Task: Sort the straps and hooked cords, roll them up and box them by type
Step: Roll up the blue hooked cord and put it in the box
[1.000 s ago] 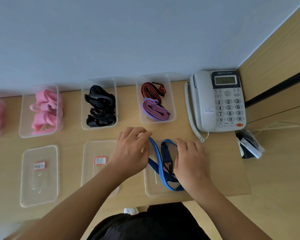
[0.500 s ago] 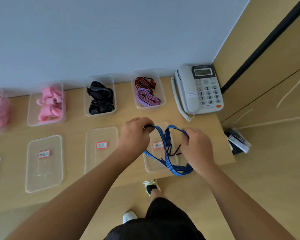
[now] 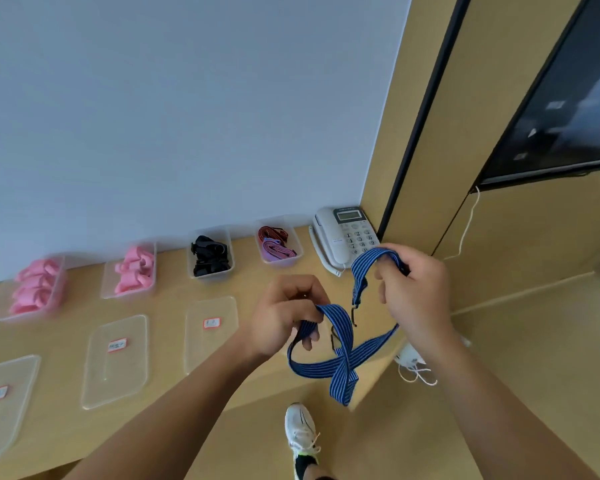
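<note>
- Since the earlier frames we see both hands and the blue striped cord (image 3: 342,355) lifted clear of the desk (image 3: 174,285); the view has tipped up, so the boxes now sit lower and farther left in the frame.
- Left hand (image 3: 284,315), centre of frame: fingers curled round one end of the cord, gripping it.
- Right hand (image 3: 414,292), right of centre: thumb and fingers pinch the other end, where the cord arches over the top of the hand.
- Between the hands the cord hangs in a crossed loop, its lowest fold at lower centre, above a white shoe (image 3: 300,433).
- Small dark hooks dangle near the cord's middle; we cannot make out their detail.
- Behind the hands, a row of clear boxes along the wall: red and purple straps (image 3: 276,244), black straps (image 3: 209,255), pink straps (image 3: 134,270), more pink straps (image 3: 35,285) at far left.
- Nearer row: flat clear lids (image 3: 118,362) with red-edged labels.
- Telephone (image 3: 343,233) sits at the desk's right end, against the wall.
</note>
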The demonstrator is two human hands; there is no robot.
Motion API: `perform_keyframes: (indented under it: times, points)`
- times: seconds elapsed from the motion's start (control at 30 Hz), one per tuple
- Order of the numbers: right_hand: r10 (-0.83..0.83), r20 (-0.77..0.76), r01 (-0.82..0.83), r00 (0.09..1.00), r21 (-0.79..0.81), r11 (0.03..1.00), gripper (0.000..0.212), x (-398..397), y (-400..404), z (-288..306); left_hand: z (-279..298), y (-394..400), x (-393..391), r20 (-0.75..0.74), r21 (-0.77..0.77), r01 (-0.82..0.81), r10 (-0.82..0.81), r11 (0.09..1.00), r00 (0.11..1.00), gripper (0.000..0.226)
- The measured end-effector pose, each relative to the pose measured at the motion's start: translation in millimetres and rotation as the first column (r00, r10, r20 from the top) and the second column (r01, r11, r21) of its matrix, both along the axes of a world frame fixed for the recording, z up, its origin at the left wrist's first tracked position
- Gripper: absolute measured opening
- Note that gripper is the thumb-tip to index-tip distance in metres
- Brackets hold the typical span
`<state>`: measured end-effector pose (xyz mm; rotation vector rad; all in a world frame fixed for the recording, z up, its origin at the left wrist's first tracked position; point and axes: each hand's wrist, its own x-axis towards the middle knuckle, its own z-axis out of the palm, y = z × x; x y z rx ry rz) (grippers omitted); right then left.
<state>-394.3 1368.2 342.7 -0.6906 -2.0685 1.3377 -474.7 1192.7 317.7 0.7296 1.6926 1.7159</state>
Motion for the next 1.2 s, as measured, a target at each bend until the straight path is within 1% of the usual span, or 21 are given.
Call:
perform_keyframes:
  times: [0.03,0.1,0.13,0.2,0.27,0.33,0.4,0.43,0.5,0.6,0.67,0.73,0.8,0.87,0.9,0.93,1.0,1.07,1.1,1.13,1.2]
  points:
    - [0.008,-0.025,-0.010,1.000,-0.062,0.998,0.022,5.9,-1.6,11.8,5.1,-0.7,6.3,0.019,-0.015,0.116,-0.116,0.993,0.993,0.028]
    - [0.039,-0.087,-0.053,0.995,-0.169,0.984,0.025,17.5,-4.3,33.5,16.1,-0.2,15.8,0.030,-0.058,0.354,-0.353,0.933,0.935,0.048]
    - [0.058,-0.122,-0.082,0.991,-0.208,0.975,0.028,23.0,-6.2,43.2,21.2,1.8,20.1,0.028,-0.077,0.427,-0.426,0.901,0.904,0.056]
    - [0.098,-0.187,-0.145,0.977,-0.255,0.956,0.033,31.6,-7.7,59.0,31.2,8.1,30.7,0.057,-0.110,0.446,-0.443,0.888,0.895,0.069]
    - [0.145,-0.230,-0.207,0.962,-0.274,0.939,0.035,36.5,-7.1,68.7,36.7,16.8,40.7,0.103,-0.122,0.357,-0.346,0.926,0.932,0.080]
    - [0.185,-0.250,-0.252,0.950,-0.270,0.929,0.030,38.3,-4.5,72.9,41.1,26.6,47.2,0.101,-0.064,0.167,-0.160,0.984,0.982,0.074]
    - [0.231,-0.243,-0.289,0.942,-0.237,0.927,0.023,39.4,-1.2,71.8,47.7,35.2,49.1,0.140,0.027,-0.021,0.017,0.999,0.990,0.068]
    - [0.264,-0.234,-0.316,0.936,-0.219,0.923,0.020,40.2,1.9,70.7,52.7,41.5,49.4,0.169,0.073,-0.112,0.098,0.991,0.981,0.062]
    - [0.336,-0.195,-0.371,0.922,-0.183,0.911,0.013,44.0,7.4,64.9,65.3,54.1,50.9,0.224,0.138,-0.244,0.210,0.960,0.952,0.049]
    - [0.422,-0.122,-0.437,0.898,-0.146,0.888,0.010,52.1,14.9,55.1,83.7,68.9,52.9,0.329,0.218,-0.375,0.294,0.901,0.897,0.042]
    - [0.479,-0.085,-0.486,0.874,-0.161,0.859,0.017,56.6,21.2,52.5,92.5,76.0,53.9,0.343,0.232,-0.426,0.337,0.874,0.877,0.038]
    - [0.516,-0.087,-0.521,0.852,-0.216,0.826,0.023,57.9,27.4,52.7,97.4,80.4,55.6,0.318,0.229,-0.469,0.390,0.853,0.864,0.027]
    - [0.544,-0.103,-0.552,0.833,-0.224,0.803,0.016,57.3,34.3,54.2,98.9,82.3,57.0,0.301,0.216,-0.502,0.432,0.837,0.850,0.020]
    - [0.517,-0.078,-0.523,0.852,-0.138,0.841,0.003,52.4,42.3,56.1,99.4,81.4,58.7,0.237,0.191,-0.507,0.462,0.841,0.855,0.017]
    - [0.486,-0.074,-0.491,0.871,-0.117,0.863,0.008,48.1,46.9,57.0,98.8,80.9,59.5,0.195,0.176,-0.495,0.463,0.851,0.865,0.017]
    - [0.459,-0.080,-0.466,0.885,-0.146,0.873,0.011,43.7,50.4,60.9,98.1,80.2,61.1,0.157,0.167,-0.479,0.457,0.862,0.876,0.018]
    - [0.439,-0.079,-0.444,0.895,-0.271,0.854,0.018,34.9,54.3,72.2,98.0,80.6,65.9,0.126,0.165,-0.439,0.423,0.883,0.897,0.019]
    - [0.488,-0.082,-0.478,0.869,-0.393,0.786,0.028,26.6,55.5,81.7,98.5,82.4,70.9,0.098,0.158,-0.416,0.405,0.896,0.909,0.024]
    - [0.518,-0.107,-0.508,0.849,-0.439,0.741,0.032,22.9,55.4,85.0,99.1,83.1,72.6,0.081,0.148,-0.412,0.404,0.899,0.911,0.026]
    - [0.536,-0.141,-0.533,0.832,-0.469,0.704,0.032,19.5,55.5,86.9,99.2,83.3,73.4,0.075,0.138,-0.409,0.403,0.902,0.912,0.027]
    - [0.533,-0.206,-0.560,0.821,-0.472,0.681,0.024,14.2,54.5,89.1,98.0,81.9,72.0,0.092,0.111,-0.412,0.403,0.905,0.911,0.023]
